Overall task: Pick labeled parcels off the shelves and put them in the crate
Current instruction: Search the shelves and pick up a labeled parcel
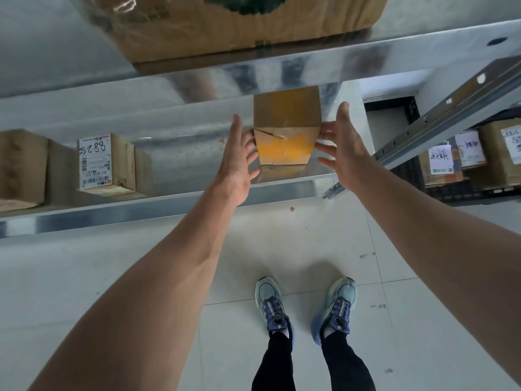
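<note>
Metal shelf bears a small parcel between both spread hands, left hand and right hand, fingertips touching it.

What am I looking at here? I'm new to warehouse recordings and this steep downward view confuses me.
There is no machine: a person wears a wide-angle camera on the head, looking forward and down, so you see their own bare arms, dark trousers and pale blue shoes on the tiled floor. In front stands a shiny metal shelf. The left hand and right hand are open, fingers touching either side of a small brown cardboard box with yellowish tape that stands on the shelf, not yet lifted. Further left sits a cardboard parcel with a white label handwritten 5288. A larger cardboard box rests on the shelf above. More labelled parcels sit at the right.
</note>
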`<state>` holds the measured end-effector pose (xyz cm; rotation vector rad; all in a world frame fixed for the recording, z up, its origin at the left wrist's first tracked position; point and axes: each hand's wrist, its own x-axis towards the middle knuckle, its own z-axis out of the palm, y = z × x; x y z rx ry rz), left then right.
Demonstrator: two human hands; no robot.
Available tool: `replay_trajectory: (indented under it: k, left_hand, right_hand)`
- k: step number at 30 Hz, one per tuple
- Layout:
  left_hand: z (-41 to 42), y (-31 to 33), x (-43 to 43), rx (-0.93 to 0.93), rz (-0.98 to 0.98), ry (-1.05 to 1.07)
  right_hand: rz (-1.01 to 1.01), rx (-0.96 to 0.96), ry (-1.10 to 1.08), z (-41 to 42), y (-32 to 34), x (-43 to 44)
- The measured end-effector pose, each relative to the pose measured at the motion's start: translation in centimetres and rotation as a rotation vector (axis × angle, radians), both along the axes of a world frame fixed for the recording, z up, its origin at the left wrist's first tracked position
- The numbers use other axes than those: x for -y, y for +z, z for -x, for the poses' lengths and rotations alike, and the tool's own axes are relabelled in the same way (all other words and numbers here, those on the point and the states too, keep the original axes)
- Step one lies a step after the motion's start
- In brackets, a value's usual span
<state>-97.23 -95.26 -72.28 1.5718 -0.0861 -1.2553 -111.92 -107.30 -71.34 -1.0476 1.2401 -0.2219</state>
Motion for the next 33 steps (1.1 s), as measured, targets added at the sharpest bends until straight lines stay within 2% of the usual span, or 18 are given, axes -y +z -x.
replay_trajectory:
  k: [4,13,20,33]
  left_hand:
    - [-0.1,-0.2,-0.3,-0.003,-0.016,0.033]
    - [-0.5,-0.7,-0.7,0.007,0.038,0.134]
    - [0.2,-0.9,-1.0,0.055,0.079,0.089]
    - [1.1,-1.9,0.5,0.05,0.069,-0.032]
  right_hand:
    - [-0.009,-0.046,0.052,-0.4,0.0,0.2]
    - [0.111,-0.001,0.015,-0.8,-0.1,1.0]
    - [0.111,-0.028,0.087,-0.5,-1.3,0.1]
    - [-0.022,0.116,-0.018,0.2,-5.1,-0.5]
